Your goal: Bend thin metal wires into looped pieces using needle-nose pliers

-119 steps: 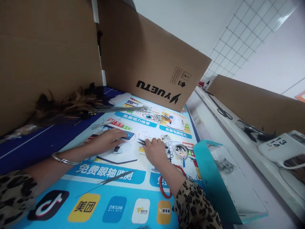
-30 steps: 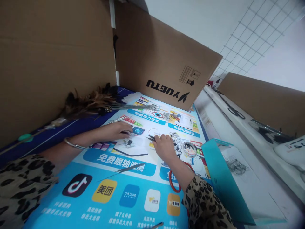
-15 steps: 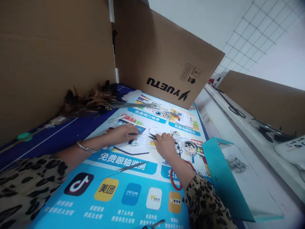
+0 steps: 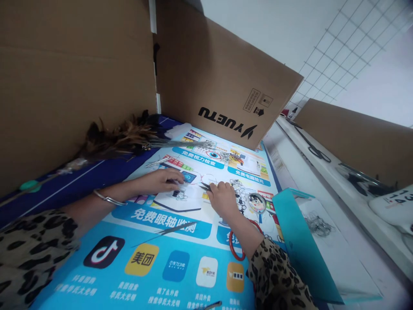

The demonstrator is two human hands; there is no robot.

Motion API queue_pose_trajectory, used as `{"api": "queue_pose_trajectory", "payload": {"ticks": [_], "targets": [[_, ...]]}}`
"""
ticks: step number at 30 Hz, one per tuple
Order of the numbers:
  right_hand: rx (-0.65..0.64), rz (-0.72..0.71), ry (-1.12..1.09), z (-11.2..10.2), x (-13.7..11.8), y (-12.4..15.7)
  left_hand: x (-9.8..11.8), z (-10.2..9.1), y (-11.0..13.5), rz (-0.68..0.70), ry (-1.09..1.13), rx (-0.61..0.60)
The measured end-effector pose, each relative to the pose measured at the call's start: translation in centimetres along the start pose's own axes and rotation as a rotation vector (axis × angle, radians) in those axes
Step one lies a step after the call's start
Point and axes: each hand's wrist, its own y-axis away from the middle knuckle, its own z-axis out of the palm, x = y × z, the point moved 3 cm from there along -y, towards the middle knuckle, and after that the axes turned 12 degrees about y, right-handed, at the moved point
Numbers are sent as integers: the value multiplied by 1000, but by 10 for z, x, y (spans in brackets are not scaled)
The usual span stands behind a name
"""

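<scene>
My left hand (image 4: 159,180) lies fingers-down on a printed blue poster (image 4: 151,258), its fingertips pressed together over a small dark clasp piece (image 4: 179,194). My right hand (image 4: 222,197) is closed round a pair of small black pliers (image 4: 205,187), whose tip points left toward a thin wire ring (image 4: 209,177). A pile of small metal clasps and rings (image 4: 238,193) lies just right of that hand. A round cartoon badge (image 4: 257,202) sits beside the pile. A silver bangle rings my left wrist, a red one my right.
Tall cardboard panels (image 4: 222,82) wall in the back and left. A feather duster (image 4: 119,137) and metal rods lie at the back left. A teal-edged box lid (image 4: 300,241) holding wire hooks stands at right. Scissors (image 4: 312,148) rest on the white ledge beyond.
Since four seconds ago my left hand has slid a little right, toward the pliers and the ring. In the last second both hands have barely shifted; the camera moved slightly.
</scene>
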Motion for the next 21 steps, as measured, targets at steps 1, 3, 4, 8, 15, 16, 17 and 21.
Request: {"api": "queue_pose_trajectory", "payload": {"ticks": [1, 3, 4, 8, 15, 16, 17, 21], "targets": [[-2, -3, 0, 0, 0, 0, 1, -1, 0, 0, 1, -6], [-5, -10, -1, 0, 0, 0, 4, -1, 0, -5, -8, 4], [-6, -14, -3, 0, 0, 0, 5, 0, -1, -7, -16, 15], [4, -19, -17, 1, 1, 0, 9, 5, -3, 9, -48, 30], [8, -24, -20, 2, 1, 0, 4, 13, -5, -10, -93, 52], [8, -24, -20, 2, 1, 0, 4, 13, -5, -17, -82, 56], [10, -23, -20, 2, 1, 0, 4, 12, -5, -30, -62, 64], [26, -18, -18, 3, 1, 0, 8, 9, -5, -108, 21, 119]]}}
